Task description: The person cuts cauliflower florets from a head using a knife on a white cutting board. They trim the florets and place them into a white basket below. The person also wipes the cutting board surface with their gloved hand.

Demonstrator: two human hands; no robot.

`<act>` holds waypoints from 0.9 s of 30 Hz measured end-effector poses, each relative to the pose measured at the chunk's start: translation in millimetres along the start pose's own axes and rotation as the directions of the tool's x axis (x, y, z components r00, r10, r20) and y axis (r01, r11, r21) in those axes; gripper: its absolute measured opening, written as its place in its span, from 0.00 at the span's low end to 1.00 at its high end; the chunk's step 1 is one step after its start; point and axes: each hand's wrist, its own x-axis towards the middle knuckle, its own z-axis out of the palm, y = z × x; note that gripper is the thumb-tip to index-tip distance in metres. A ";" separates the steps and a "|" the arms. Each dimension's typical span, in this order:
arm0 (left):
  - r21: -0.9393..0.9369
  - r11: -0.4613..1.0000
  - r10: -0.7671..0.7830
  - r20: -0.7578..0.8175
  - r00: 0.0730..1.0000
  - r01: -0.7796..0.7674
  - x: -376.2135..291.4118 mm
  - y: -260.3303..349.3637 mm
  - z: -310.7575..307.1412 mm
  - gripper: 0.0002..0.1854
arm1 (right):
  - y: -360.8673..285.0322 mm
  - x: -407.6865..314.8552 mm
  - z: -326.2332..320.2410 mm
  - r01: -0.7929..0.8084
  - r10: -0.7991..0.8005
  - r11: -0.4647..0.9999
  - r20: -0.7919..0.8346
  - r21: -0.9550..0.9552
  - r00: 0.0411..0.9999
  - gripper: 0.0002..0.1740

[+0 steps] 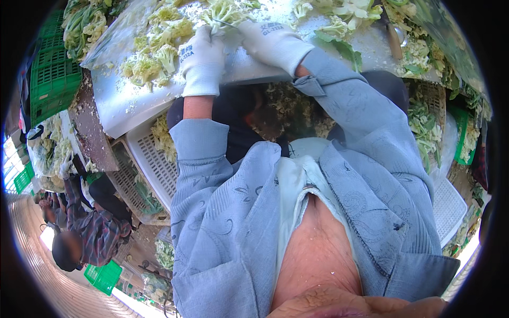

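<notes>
White knit work gloves cover both hands, which are over a metal-topped table (246,71). My left hand (203,51) grips the stem of a cauliflower piece (222,14) near the top of the view. From my right hand (270,41) a thin knife blade (224,23) reaches across that stem; its handle is hidden in the glove. Cut cauliflower florets (145,67) lie in a loose heap left of my left hand. Beyond my right hand lie more cauliflower pieces (354,14) and a green leaf (346,49).
A wooden handle (393,41) lies at the table's right. Green crates (55,71) stand at the far left. A white plastic crate (155,163) and a leaf-strewn crate (131,187) sit below the table edge. A co-worker in a plaid shirt (93,238) is at lower left.
</notes>
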 end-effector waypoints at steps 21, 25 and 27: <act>-0.768 0.605 -0.128 0.168 0.977 0.211 -34.1 -11.2 -16.8 0.14 | 28.6 -28.3 5.6 -0.023 0.038 0.982 -0.079 0.188 0.996 0.21; -0.888 0.414 -0.079 0.182 0.980 0.198 -51.2 50.7 -24.7 0.15 | 34.1 -25.2 12.0 -0.118 0.120 0.965 0.007 0.236 0.993 0.19; -0.869 0.488 0.325 0.097 0.941 -0.079 -59.5 86.9 -10.0 0.18 | 22.8 -24.8 29.6 -0.326 0.367 0.815 -0.009 -0.479 0.930 0.19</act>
